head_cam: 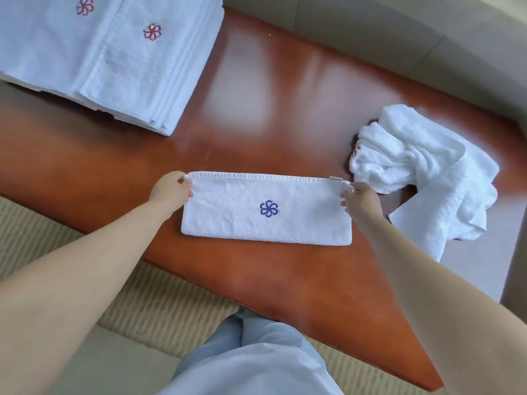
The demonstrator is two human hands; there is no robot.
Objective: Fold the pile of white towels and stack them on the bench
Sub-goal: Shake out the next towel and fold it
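- The half-folded towel (266,209) lies flat on the worktop (285,95), long axis running left to right.
- The left hand (171,189) and right hand (360,199) each pinch one far corner of the towel.
- The folded stack (99,58) sits far-left of the towel; the crumpled pile (422,172) lies just right.

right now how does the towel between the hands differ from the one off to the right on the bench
The towel between the hands lies flat, folded into a neat long rectangle; the towel on the right is a crumpled heap, partly hanging over the bench edge. The folded one shows a blue flower emblem; the crumpled one shows only a bit of red stitching. The left hand and right hand pinch the folded one's far corners; the heap is untouched. Both are white terry.
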